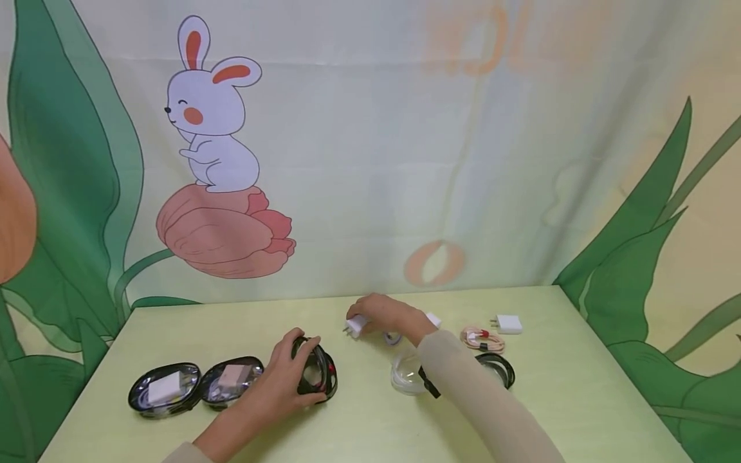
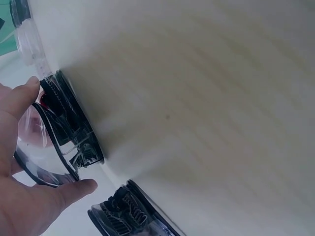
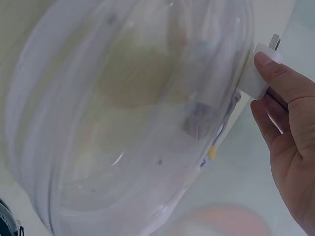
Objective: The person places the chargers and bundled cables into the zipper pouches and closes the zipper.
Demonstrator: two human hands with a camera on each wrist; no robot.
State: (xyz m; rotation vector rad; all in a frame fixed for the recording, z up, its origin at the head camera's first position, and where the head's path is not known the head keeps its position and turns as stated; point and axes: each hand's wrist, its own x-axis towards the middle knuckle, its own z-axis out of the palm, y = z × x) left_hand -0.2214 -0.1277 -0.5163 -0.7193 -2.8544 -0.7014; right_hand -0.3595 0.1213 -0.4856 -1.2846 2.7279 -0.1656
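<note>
My left hand (image 1: pixel 283 381) grips a clear oval zip case with black edging (image 1: pixel 327 386), its thumb and fingers spread around the rim. In the left wrist view the case (image 2: pixel 74 130) stands on the table with its clear flap lifted away from the black zipper side. Farther back, my right hand (image 1: pixel 386 314) pinches a white charger plug (image 1: pixel 354 327) between thumb and fingers. The right wrist view shows the plug (image 3: pixel 255 78) with its metal prongs pointing away from the palm. A coiled white cable (image 1: pixel 392 338) lies just beneath that hand.
Two black-edged cases, one with a white charger (image 1: pixel 164 388) and one with a pinkish charger (image 1: pixel 233 376), lie at left. A white-edged case (image 1: pixel 405 381), a black-edged case (image 1: pixel 511 372), a pink cable (image 1: pixel 489 342) and white chargers (image 1: pixel 509 324) (image 1: pixel 433 319) are at right.
</note>
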